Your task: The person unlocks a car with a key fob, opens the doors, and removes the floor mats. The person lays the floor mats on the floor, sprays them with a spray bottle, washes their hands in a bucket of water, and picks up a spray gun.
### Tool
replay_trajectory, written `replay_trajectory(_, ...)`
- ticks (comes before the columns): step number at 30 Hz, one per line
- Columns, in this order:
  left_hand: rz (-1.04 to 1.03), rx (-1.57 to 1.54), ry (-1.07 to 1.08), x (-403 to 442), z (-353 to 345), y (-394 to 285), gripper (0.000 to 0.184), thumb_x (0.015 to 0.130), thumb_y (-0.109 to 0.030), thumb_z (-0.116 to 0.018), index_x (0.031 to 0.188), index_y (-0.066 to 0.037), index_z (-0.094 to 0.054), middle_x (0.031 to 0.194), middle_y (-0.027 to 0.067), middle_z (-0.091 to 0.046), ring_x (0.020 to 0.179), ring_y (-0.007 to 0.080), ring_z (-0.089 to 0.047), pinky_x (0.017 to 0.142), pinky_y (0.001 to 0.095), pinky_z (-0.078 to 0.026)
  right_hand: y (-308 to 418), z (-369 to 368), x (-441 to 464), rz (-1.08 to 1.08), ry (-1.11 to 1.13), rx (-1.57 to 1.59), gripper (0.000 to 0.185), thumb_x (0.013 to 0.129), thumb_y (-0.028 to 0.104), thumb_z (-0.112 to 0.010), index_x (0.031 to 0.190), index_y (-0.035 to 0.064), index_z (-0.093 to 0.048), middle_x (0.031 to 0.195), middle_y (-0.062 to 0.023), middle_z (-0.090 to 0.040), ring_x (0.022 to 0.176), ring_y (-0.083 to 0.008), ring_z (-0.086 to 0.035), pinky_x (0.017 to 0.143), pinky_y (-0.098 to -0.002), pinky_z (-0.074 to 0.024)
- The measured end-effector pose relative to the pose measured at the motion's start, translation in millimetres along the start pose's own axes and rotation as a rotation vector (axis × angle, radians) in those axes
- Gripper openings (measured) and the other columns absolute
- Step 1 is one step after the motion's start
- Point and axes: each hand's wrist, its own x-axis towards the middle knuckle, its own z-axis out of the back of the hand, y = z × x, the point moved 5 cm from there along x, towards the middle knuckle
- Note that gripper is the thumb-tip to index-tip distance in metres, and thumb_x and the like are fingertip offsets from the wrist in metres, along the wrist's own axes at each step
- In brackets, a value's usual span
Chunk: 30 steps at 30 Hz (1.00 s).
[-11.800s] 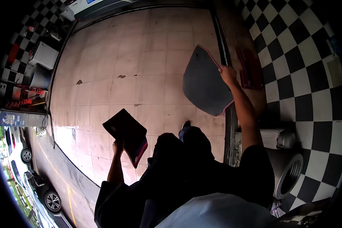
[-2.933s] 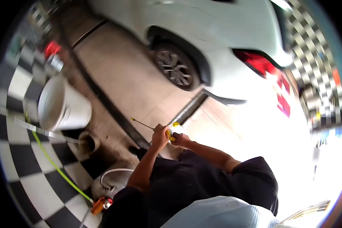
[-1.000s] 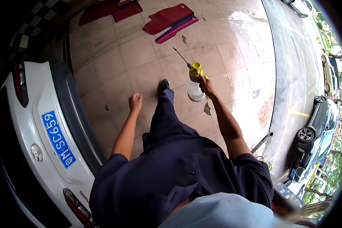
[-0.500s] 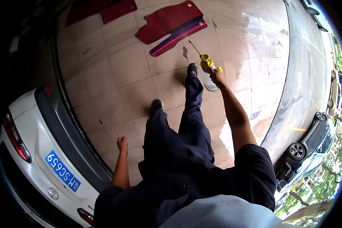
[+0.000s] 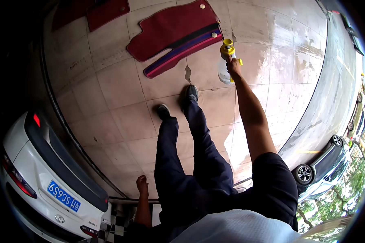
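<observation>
We have our right hand wrapped round the handle of a spray bottle, fingers closed on it just below its yellow head, with the arm stretched out in front of us. The bottle's body is clear to whitish, and a second yellow part sticks out beyond our knuckles. In our view the bottle appears just beside the near right corner of a dark red mat; we cannot tell how high above the floor it is held.

The mat lies flat on the pinkish tiles ahead of our shoes, with two pale round studs at its right end and black, purple and pink bands along its near side, where a narrow slot opens. To its left, apart from it, lie a smaller red mat and another red piece partly lost in shadow.

Our left hand hangs low at our side with fingers loosely curled; we see nothing in it, though it is too small to tell how far it is closed. A white car with a blue plate stands to our left, and a dark car is outside on the right
</observation>
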Motion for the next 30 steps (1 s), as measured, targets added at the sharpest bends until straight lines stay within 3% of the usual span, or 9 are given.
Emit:
replay_trajectory(7, 0.013, 0.018, -0.001, -5.8, -16.2, -7.1, 0.021, 0.087, -0.023, -0.053, 0.102, -0.009, -0.056, 0.095, 0.0039, -0.055, 0.083, 0.0144, -0.052, 0.064, 0.0318, -0.047, -56.6, 15.8, -15.6, -0.076, 0.078, -0.078, 0.043, 0.087, 0.047, -0.047, 0.072, 0.0068, -0.051, 0.052, 0.0022, -0.044, 0.039, -0.0078, -0.040, 0.035, -0.0242, -0.0320)
replay_trajectory(14, -0.099, 0.086, 0.013, 3.6, -28.5, -50.6, 0.027, 0.085, -0.025, -0.056, 0.101, -0.004, -0.057, 0.097, 0.0091, -0.053, 0.083, 0.0200, -0.055, 0.064, 0.0323, -0.049, -97.4, 29.6, -105.6, -0.313, 0.094, 0.067, 0.043, 0.087, 0.048, -0.047, 0.072, 0.0076, -0.050, 0.052, 0.0028, -0.041, 0.039, -0.0069, -0.037, 0.036, -0.0230, -0.0302)
replay_trajectory(18, -0.502, 0.242, -0.010, 26.0, -56.9, -140.8, 0.025, 0.084, -0.018, -0.059, 0.102, -0.002, -0.055, 0.096, 0.0103, -0.054, 0.085, 0.0202, -0.056, 0.074, 0.0289, -0.046, -99.0, 15.5, -155.0, -0.164, 0.261, -0.142, 0.043, 0.088, 0.045, -0.047, 0.073, 0.0047, -0.052, 0.054, -0.0001, -0.046, 0.043, -0.0086, -0.043, 0.041, -0.0254, -0.0350)
replay_trajectory(20, -0.754, 0.069, -0.017, 23.3, -85.7, -201.5, 0.022, 0.086, -0.016, -0.057, 0.103, -0.002, -0.054, 0.096, 0.0105, -0.055, 0.084, 0.0198, -0.057, 0.070, 0.0273, -0.046, -118.1, -5.3, -177.7, -0.088, 0.274, -0.185, 0.044, 0.088, 0.043, -0.047, 0.074, 0.0022, -0.054, 0.056, -0.0045, -0.051, 0.049, -0.0141, -0.050, 0.047, -0.0297, -0.0395)
replay_trajectory(22, -0.784, 0.030, 0.063, 12.5, -117.5, -254.6, 0.022, 0.086, -0.016, -0.056, 0.103, -0.003, -0.054, 0.096, 0.0105, -0.055, 0.082, 0.0194, -0.057, 0.068, 0.0267, -0.047, -66.5, -7.6, -203.9, 0.053, 0.459, -0.438, 0.044, 0.088, 0.042, -0.047, 0.081, -0.0005, -0.054, 0.062, -0.0135, -0.055, 0.061, -0.0276, -0.057, 0.056, -0.0383, -0.0422)
replay_trajectory(24, -0.838, 0.060, 0.142, -1.8, -147.7, -292.1, 0.022, 0.086, -0.017, -0.057, 0.103, -0.003, -0.055, 0.095, 0.0103, -0.055, 0.080, 0.0186, -0.057, 0.066, 0.0265, -0.048, -50.2, -19.5, -218.4, 0.017, 0.484, -0.356, 0.043, 0.089, 0.043, -0.043, 0.085, 0.0011, -0.051, 0.075, -0.0273, -0.057, 0.076, -0.0453, -0.056, 0.062, -0.0498, -0.0426)
replay_trajectory(25, -0.857, 0.023, 0.176, -5.4, -163.5, -300.1, 0.022, 0.086, -0.018, -0.057, 0.103, -0.004, -0.055, 0.094, 0.0101, -0.055, 0.079, 0.0183, -0.057, 0.065, 0.0264, -0.048, -59.0, -32.8, -222.8, -0.013, 0.488, -0.394, 0.043, 0.089, 0.044, -0.043, 0.086, 0.0014, -0.051, 0.077, -0.0278, -0.058, 0.076, -0.0458, -0.056, 0.061, -0.0506, -0.0428)
replay_trajectory(26, -0.877, -0.011, 0.212, -8.5, -177.2, -305.7, 0.022, 0.086, -0.019, -0.057, 0.103, -0.004, -0.055, 0.094, 0.0100, -0.056, 0.078, 0.0180, -0.057, 0.064, 0.0263, -0.048, -48.9, -38.7, -229.1, 0.114, 0.484, -0.478, 0.041, 0.090, 0.039, -0.044, 0.083, -0.0013, -0.052, 0.065, -0.0176, -0.056, 0.064, -0.0343, -0.057, 0.058, -0.0426, -0.0426)
replay_trajectory(30, -0.841, 0.008, 0.308, -23.4, -214.7, -312.6, 0.022, 0.086, -0.018, -0.056, 0.102, -0.002, -0.056, 0.093, 0.0090, -0.058, 0.080, 0.0166, -0.058, 0.067, 0.0258, -0.048, -42.4, -59.0, -225.3, 0.170, 0.543, -0.457, 0.042, 0.089, 0.040, -0.046, 0.083, -0.0009, -0.052, 0.065, -0.0168, -0.056, 0.064, -0.0338, -0.057, 0.058, -0.0415, -0.0423)
